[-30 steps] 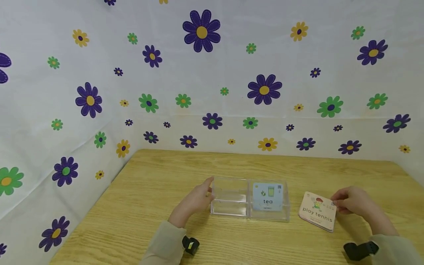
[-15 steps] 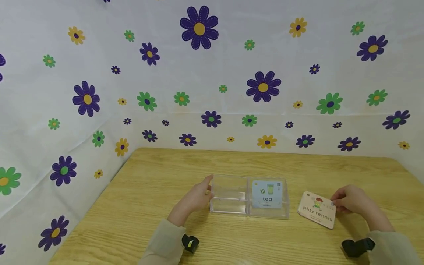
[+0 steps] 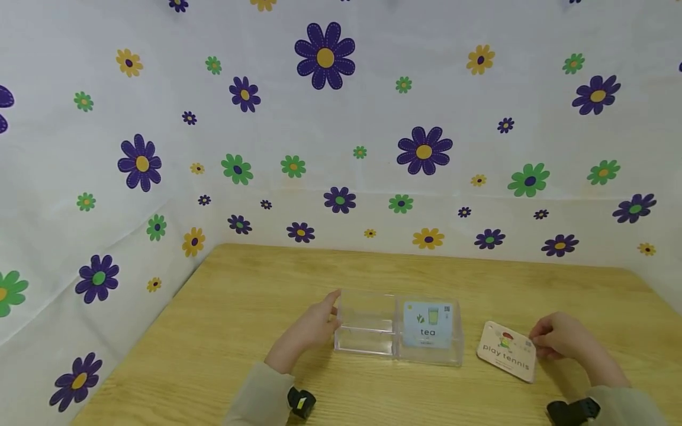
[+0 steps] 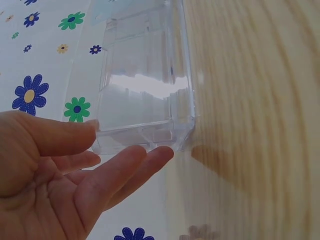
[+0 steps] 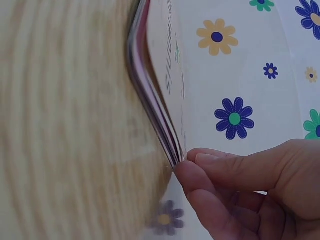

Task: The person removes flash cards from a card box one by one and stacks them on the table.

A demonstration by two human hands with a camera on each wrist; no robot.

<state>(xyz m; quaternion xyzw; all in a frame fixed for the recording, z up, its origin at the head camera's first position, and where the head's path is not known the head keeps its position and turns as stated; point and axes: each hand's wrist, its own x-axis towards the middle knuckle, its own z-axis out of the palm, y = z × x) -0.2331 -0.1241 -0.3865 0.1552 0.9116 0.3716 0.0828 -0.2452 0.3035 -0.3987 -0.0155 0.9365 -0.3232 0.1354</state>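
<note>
A clear plastic two-compartment card holder [image 3: 365, 352] stands mid-table. A blue "tea" flashcard [image 3: 428, 325] leans in its right compartment; the left one holds no card. My left hand [image 3: 305, 332] rests at the holder's left end, thumb by the back edge and nearly straight fingers touching the end wall, as the left wrist view shows. To the right of the holder is a stack of flashcards [image 3: 506, 353] topped by "play tennis". My right hand [image 3: 567, 344] pinches its right edge between thumb and fingers. In the right wrist view the stack [image 5: 156, 95] bends, with slight gaps between cards.
The wooden table [image 3: 256, 278] reaches back to a white flower-print cloth [image 3: 362, 118] hung behind and at the sides. Dark straps [image 3: 302, 403] with small devices circle both wrists, below light sleeves.
The head view has tilted slightly, shifting everything a little in the picture. Both hands keep their places at the holder and the flashcards.
</note>
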